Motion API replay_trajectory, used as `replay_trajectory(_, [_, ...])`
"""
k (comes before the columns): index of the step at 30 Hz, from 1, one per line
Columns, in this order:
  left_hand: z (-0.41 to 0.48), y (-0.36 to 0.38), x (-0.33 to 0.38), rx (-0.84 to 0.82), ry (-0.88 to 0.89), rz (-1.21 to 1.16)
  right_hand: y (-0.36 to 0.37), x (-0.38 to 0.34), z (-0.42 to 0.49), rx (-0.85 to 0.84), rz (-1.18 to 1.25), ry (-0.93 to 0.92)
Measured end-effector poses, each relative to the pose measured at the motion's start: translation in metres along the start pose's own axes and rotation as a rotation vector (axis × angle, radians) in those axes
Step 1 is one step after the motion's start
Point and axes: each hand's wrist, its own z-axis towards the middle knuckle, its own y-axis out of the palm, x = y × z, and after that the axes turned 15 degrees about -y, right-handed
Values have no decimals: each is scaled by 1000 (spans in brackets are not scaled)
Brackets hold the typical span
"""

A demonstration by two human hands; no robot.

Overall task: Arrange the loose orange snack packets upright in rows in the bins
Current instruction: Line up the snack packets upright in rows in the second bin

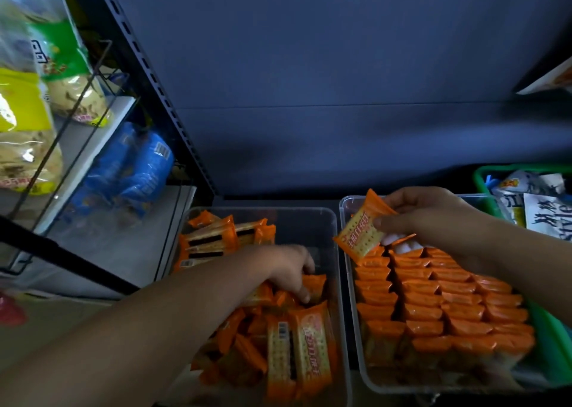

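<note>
Dim shelf [278, 200], 2 bins [263, 211]: right hand [427, 217]'s grip pinches 1 packet [360, 236] over the packed rows [433, 298]; left hand [291, 270]'s seems curled on loose packets [278, 344]. Forcing it in could topple the rows.

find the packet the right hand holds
Head view, right of centre: the orange packet is pinched by the right hand above the far left corner of the right bin.
</note>
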Motion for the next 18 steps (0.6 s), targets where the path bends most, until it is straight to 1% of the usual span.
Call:
replay_trajectory(4, [-14, 0, -8, 117, 52, -42, 3, -2, 4, -3, 20, 5])
replay_trajectory(8, [-30, -5, -34, 458, 34, -111, 12, -5, 6, -26, 51, 4])
replay_trajectory(10, [-38, -6, -50, 577, 8, -246, 17, -6, 7, -44, 35, -9])
replay_trajectory(12, [-46, -8, -63, 584, 10, -452, 21, -10, 8, -38, 13, -37])
replay_trajectory(15, [-48, -9, -85, 465, 10, -734, 37, -17, 15, 25, -83, -104])
replay_trajectory(18, [-47, -7, -97, 411, 91, -959, 57, -11, 34, 55, -255, -193])
